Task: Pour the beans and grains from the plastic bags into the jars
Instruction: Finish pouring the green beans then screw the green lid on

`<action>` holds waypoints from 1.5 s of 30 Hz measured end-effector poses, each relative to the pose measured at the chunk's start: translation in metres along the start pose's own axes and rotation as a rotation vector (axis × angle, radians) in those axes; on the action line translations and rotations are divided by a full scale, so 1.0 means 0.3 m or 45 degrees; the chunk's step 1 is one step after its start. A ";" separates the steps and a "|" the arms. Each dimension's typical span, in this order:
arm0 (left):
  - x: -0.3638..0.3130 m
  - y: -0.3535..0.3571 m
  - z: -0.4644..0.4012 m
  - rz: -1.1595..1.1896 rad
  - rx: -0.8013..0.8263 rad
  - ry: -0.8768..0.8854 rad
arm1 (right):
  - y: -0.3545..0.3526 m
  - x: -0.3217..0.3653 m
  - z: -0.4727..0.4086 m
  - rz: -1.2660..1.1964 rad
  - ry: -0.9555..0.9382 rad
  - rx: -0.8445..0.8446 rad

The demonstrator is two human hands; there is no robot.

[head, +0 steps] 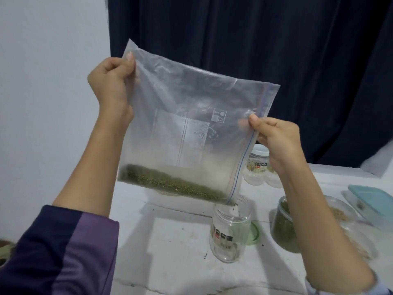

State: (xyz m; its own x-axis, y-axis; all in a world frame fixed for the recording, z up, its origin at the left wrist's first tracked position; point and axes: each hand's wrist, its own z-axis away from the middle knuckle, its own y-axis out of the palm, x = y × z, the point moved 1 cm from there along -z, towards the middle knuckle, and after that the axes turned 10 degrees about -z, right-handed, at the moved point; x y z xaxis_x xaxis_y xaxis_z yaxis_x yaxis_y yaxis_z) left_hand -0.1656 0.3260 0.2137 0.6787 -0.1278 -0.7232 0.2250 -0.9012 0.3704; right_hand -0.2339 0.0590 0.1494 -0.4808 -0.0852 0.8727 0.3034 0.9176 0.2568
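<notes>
Centre of frame: clear zip bag held up above the counter. Left hand pinches its upper-left edge; right hand pinches the zip edge at right. Green beans lie along the bag's lower edge. Bag's lower-right corner sits over the open jar below. Bag print: 4 small symbols, no readable words. Jar label unreadable. Second jar, right, holds green beans.

Both arms reach up and forward, forearms bare (sleeves pushed back). The left hand is raised higher, fingers curled in a pinch; the right hand pinches lower.
</notes>
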 end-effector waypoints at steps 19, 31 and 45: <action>0.005 -0.026 -0.015 0.025 -0.038 -0.017 | 0.034 0.022 0.006 0.006 -0.018 0.005; 0.017 -0.052 -0.032 0.041 -0.047 -0.019 | 0.064 0.023 0.005 0.008 -0.021 0.038; 0.022 -0.050 -0.027 0.029 -0.020 -0.018 | 0.054 0.018 0.005 0.021 0.009 0.000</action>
State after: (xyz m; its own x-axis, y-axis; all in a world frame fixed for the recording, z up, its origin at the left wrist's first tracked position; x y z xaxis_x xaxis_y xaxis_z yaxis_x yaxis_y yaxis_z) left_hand -0.1587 0.3420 0.2081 0.6736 -0.1543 -0.7228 0.2204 -0.8915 0.3958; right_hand -0.2329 0.0740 0.1577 -0.4696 -0.0729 0.8799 0.3114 0.9189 0.2424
